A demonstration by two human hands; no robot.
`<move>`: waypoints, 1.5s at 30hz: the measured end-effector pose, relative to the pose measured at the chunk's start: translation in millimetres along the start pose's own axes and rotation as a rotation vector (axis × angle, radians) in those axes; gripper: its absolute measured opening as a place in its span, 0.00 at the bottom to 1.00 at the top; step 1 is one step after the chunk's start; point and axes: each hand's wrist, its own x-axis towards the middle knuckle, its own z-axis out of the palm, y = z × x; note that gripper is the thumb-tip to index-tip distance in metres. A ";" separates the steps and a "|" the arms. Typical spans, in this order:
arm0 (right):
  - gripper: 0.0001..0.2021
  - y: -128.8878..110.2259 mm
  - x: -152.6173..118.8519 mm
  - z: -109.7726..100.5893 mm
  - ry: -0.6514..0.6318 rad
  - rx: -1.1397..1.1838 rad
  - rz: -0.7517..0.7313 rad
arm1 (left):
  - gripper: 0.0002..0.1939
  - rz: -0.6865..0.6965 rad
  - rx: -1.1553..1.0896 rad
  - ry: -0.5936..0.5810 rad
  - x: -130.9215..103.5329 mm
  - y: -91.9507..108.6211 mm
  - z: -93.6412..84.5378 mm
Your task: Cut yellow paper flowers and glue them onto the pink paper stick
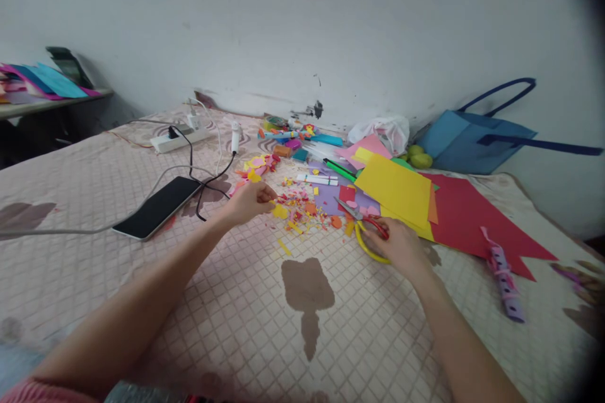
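Observation:
My left hand point(252, 202) is closed in a pinch at the left edge of a scatter of paper scraps point(302, 206). At its fingertips is a small yellow paper cutout point(280, 211), which it seems to grip by the edge. A pair of scissors point(354, 211) with red and yellow handles is in my right hand point(394, 242), its fingers around the handles. The blades are slightly apart and point up and left over a purple sheet point(326, 199). Behind my left hand lies a heap of yellow, pink and red cutouts point(258, 165).
Yellow sheets point(397, 186) and red sheets point(472, 214) overlap at right, near a purple paper roll point(505, 283). A blue bag point(472, 141) leans on the wall. At left are a phone point(161, 206), cables and a power strip point(182, 138).

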 end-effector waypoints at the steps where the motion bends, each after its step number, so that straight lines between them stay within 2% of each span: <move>1: 0.13 -1.1 -0.4 -0.8 0.055 -0.008 -0.003 | 0.08 0.009 0.001 0.007 0.3 -0.2 -1.1; 4: 0.11 -15.0 1.2 -4.0 0.220 0.085 -0.046 | 0.09 0.022 -0.023 0.039 1.0 1.3 -5.1; 6: 0.09 -35.6 5.8 -5.2 0.239 0.242 -0.122 | 0.09 0.009 -0.053 0.054 0.8 4.2 -7.7; 12: 0.06 -120.5 34.6 7.8 -0.009 0.414 -0.464 | 0.09 -0.026 -0.099 0.085 -0.9 11.0 -12.7; 16: 0.12 -149.0 53.0 28.1 -0.119 0.286 -0.644 | 0.09 -0.019 -0.072 0.109 -1.1 11.8 -16.0; 22: 0.07 -153.1 62.4 47.6 -0.159 0.253 -0.687 | 0.08 0.012 -0.060 0.130 -1.3 11.8 -18.8; 29: 0.07 -145.1 67.8 43.7 -0.073 0.316 -0.513 | 0.07 -0.074 -0.240 0.044 -3.8 19.3 -17.7; 34: 0.10 -142.7 67.3 37.2 -0.164 0.344 -0.649 | 0.07 -0.083 -0.303 0.028 -4.5 20.2 -16.7; 39: 0.11 -148.2 70.4 44.4 -0.264 0.391 -0.736 | 0.07 -0.065 -0.289 0.033 -3.1 16.7 -16.6; 42: 0.07 -148.9 73.2 50.7 -0.265 0.480 -0.676 | 0.08 -0.051 -0.256 0.047 -3.6 18.1 -17.4; 45: 0.05 -147.0 74.4 54.1 -0.215 0.610 -0.525 | 0.08 -0.056 -0.266 0.049 -4.7 20.2 -18.2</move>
